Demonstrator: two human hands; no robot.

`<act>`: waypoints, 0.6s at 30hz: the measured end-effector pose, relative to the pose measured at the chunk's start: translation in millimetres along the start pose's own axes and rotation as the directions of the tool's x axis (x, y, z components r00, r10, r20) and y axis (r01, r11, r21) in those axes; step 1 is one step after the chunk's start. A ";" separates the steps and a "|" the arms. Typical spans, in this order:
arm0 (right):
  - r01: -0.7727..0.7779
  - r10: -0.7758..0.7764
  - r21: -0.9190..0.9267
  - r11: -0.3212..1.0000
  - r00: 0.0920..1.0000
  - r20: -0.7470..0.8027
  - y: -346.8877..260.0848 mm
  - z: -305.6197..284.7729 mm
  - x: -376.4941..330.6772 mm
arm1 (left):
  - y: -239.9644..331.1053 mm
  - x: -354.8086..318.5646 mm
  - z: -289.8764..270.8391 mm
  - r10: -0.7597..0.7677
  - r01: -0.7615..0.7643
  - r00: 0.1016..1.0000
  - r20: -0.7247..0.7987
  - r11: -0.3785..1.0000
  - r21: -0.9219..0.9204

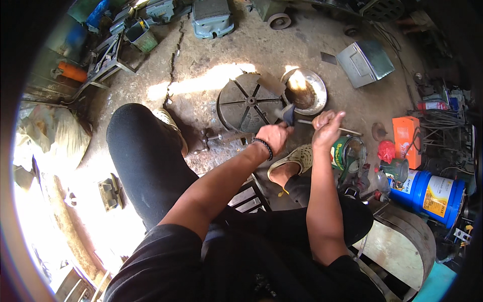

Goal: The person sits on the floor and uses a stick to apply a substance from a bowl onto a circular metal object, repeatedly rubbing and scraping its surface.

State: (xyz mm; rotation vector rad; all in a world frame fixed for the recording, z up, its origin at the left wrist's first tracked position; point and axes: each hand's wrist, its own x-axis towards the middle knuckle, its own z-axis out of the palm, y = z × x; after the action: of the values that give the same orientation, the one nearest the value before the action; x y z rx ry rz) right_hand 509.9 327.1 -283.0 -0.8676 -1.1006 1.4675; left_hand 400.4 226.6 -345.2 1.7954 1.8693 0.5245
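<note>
Left hand (274,137) is closed in a fist around a small dark metal part (289,114), which sticks up out of the grip just above the knuckles; a beaded wristband sits on that wrist. Right hand (327,127) is clamped on a thin metal rod (347,130), which runs from the dark part out to the right past the fingers, roughly level. Both hands are held up over the concrete floor (211,50), in front of the knees, just this side of a round slotted iron plate (247,102) and a shallow steel bowl (305,91) lying touching it. Judgement on handling: the dark part looks like solid steel, stiff, dense for its size, edges probably sharp or burred, possibly oily given the shop, so a full-fist wrap low on the body as now is the sane hold. The rod looks light and rigid but slender, so it would bend if levered hard; grip it close to the joint, not at the far end. Cannot tell whether rod and part are threaded, pinned or just touching. Green tin (346,153) and blue drum (433,194) sit to the right, well apart from the hands.
</note>
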 end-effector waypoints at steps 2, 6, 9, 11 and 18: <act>0.074 -0.075 0.007 0.997 0.996 0.056 -20.9 14.8 7.0 | -3.8 -0.5 -33.8 0.022 -0.052 0.983 -0.181 0.985 -0.167; 0.150 -0.157 0.055 0.987 0.976 0.150 -14.6 47.3 9.0 | -61.3 -3.3 -17.7 -0.325 0.202 0.896 -0.302 0.905 -0.375; 0.069 -0.073 0.040 0.997 0.992 0.106 27.7 63.1 0.2 | -112.4 -18.0 16.1 -0.476 0.401 0.868 -0.140 0.839 -0.367; 0.019 -0.020 0.010 1.000 0.993 0.117 53.5 69.6 -7.9 | -124.8 -22.0 24.3 -0.509 0.460 0.858 -0.070 0.822 -0.335; -0.075 0.063 0.086 0.993 0.988 0.139 85.9 71.1 8.0 | -124.5 -21.8 19.1 -0.519 0.445 0.848 -0.106 0.807 -0.389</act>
State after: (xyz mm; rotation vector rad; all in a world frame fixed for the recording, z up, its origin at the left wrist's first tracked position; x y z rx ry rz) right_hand 415.2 320.4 -342.1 -0.7571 -1.1032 1.6415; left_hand 311.4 196.3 -431.8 1.0036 2.1129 0.8095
